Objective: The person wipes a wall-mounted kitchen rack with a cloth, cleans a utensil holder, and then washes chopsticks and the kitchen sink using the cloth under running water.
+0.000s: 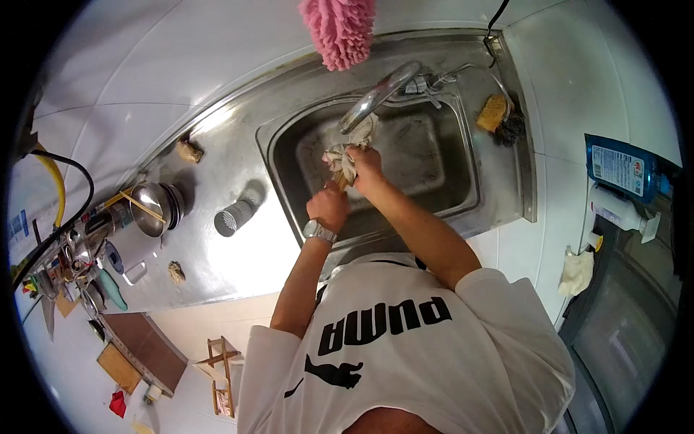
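Note:
Over the metal sink (426,184), just below the curved faucet (379,96), both my hands are on a bunched, pale wet cloth (340,159). My right hand (366,168) has its fingers wrapped round the cloth. Lower and to the left, my left hand (329,208), with a silver watch on the wrist, is closed round a thin light-brown thing at the cloth's lower end; I cannot make out what it is. Pale material hangs under the faucet's mouth.
A perforated metal cup (233,218) stands left of the sink. Metal bowls (152,210) and utensils crowd the far left. A yellow sponge (492,112) lies right of the faucet. Pink fringed material (338,32) hangs above. Blue (622,170) and white (618,210) bottles are at right.

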A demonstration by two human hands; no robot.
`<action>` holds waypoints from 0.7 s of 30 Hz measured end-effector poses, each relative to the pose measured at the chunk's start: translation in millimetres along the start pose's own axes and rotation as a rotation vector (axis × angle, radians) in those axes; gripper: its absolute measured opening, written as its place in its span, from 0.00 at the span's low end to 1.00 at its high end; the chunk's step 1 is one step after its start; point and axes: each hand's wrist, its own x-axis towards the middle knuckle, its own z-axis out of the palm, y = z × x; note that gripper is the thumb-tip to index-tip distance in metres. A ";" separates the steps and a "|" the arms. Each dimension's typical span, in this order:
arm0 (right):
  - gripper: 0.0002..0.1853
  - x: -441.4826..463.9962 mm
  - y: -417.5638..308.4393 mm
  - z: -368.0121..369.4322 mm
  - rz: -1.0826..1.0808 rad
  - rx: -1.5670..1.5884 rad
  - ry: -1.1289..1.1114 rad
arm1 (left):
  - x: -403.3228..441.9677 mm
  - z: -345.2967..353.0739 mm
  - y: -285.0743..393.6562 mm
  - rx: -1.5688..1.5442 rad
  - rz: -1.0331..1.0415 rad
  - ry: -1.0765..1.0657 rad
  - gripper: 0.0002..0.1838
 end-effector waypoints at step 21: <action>0.10 17.9 -7.6 -14.7 -0.094 0.069 0.060 | 3.0 2.7 3.5 -1.327 -0.547 -0.405 0.24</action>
